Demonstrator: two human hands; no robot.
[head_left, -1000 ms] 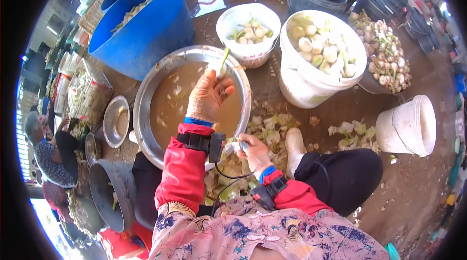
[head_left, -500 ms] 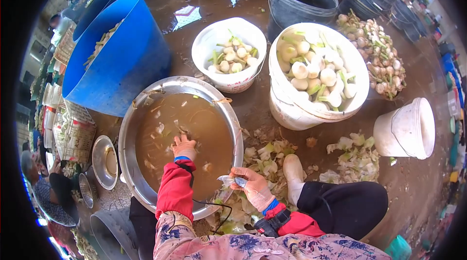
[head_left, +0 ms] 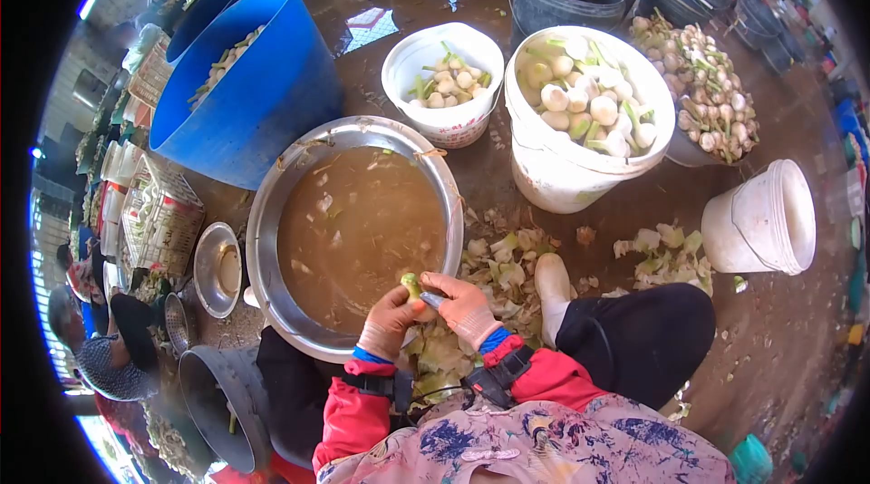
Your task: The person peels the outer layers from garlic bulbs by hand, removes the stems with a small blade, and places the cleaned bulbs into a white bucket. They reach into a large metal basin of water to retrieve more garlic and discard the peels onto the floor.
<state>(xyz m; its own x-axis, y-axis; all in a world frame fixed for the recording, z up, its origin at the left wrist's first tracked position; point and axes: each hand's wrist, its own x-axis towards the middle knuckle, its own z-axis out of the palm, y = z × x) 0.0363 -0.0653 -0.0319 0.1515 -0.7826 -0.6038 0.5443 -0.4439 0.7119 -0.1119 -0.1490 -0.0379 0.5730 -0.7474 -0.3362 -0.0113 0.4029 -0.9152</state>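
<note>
Over the near right rim of a metal basin [head_left: 256, 239] of muddy water, my hands are close together. My left hand [head_left: 385, 323] is closed around a garlic bulb [head_left: 410, 283], whose green stem end points up and away from me. In my right hand [head_left: 465, 310] is a small knife [head_left: 433, 300] with a short grey blade, held against the side of the bulb. Fingers hide most of the bulb and the knife's handle. Bits of peel float in the brown water [head_left: 362, 221].
Beyond the basin stand a small white bucket [head_left: 399, 76] and a larger white bucket [head_left: 553, 171], both holding trimmed bulbs. A blue tub [head_left: 272, 94] rises at left, unpeeled garlic [head_left: 716, 94] is heaped at right. Peelings [head_left: 507, 266] litter the wet floor. A person [head_left: 113, 362] sits at far left.
My left hand has come out of the basin water with a garlic bulb and moved right, meeting my right hand. The knife is now at the bulb. The view has shifted slightly.
</note>
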